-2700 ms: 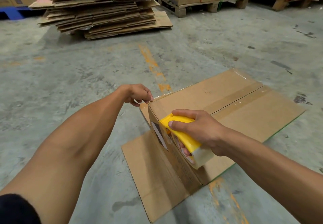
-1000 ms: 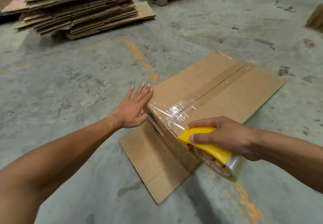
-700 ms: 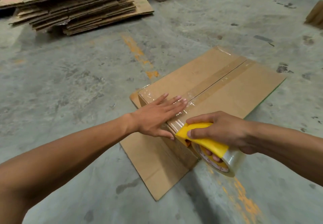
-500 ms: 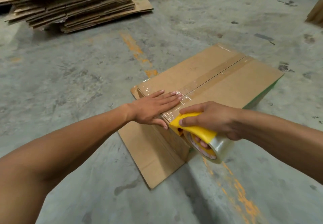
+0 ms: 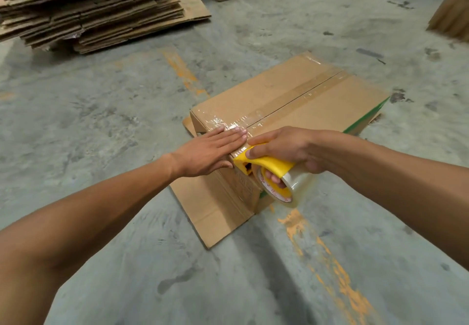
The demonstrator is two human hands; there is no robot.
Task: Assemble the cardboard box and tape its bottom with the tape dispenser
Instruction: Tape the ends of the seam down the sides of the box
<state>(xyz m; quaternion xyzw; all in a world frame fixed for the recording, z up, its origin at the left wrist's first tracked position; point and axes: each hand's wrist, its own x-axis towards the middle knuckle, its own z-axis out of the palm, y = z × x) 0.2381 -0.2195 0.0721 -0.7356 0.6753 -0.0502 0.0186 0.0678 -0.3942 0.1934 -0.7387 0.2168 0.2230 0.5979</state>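
Cardboard box (image 5: 291,101): brown, corrugated, assembled, lying bottom-up on the concrete floor (image 5: 101,101), one loose flap (image 5: 210,213) spread flat on the floor at the near end. Green print shows along its right lower edge.

Tape (image 5: 299,93): clear strip laid along the centre seam from far edge to near edge; wrinkled and glossy at the near corner.

Left hand (image 5: 210,152): flat and open, fingers together, palm pressing the tape end down at the near top edge. Holds nothing.

Right hand (image 5: 289,149): closed around the yellow tape dispenser (image 5: 266,167), index finger along its top, clear roll hanging below, dispenser nose at the box's near edge.

Step in hand, by judgement: finishing the seam strip. Next move likely calls for a sharp downward tilt to cut the tape while the left palm keeps it stuck, then smoothing the tail onto the end wall.

Also present: stack of flat cardboard (image 5: 88,7), far left.
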